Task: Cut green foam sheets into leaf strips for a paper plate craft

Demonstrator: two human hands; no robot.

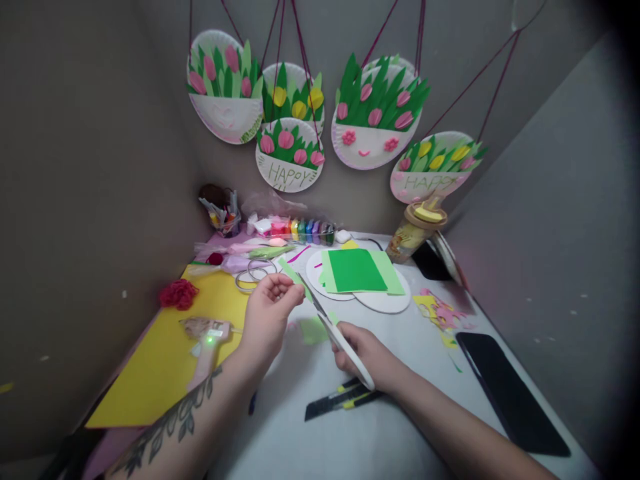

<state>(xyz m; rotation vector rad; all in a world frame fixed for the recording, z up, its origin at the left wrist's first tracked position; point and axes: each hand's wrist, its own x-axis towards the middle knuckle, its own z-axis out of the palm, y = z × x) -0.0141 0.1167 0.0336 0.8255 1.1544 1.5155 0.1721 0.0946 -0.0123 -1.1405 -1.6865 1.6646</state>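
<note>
1 light green paper strip (289, 269), pinched between thumb and fingers of the left hand (270, 310), above the white table (280, 440). 1 pair of white-handled scissors (345, 345), gripped in the right hand (364, 353); whether the blades bite the strip is unclear. 1 glue gun (216, 331), handle partly hidden by the left forearm. Black-and-yellow tools (326, 404), partly covered by the right arm. White discs (387, 303), mostly under green sheets (357, 270).

Across the top of the frame, paper plates (360, 152) decorated with tulips (375, 117) are hung by dark red strings (421, 33). At the left, a glue gun (214, 333) with its green light (209, 340) lit is laid on a yellow sheet (145, 383), whose edge is met by crimson yarn (179, 294). A lidded cup (405, 239) is set right of centre; a dark flat device (513, 393) is placed lower right.
</note>
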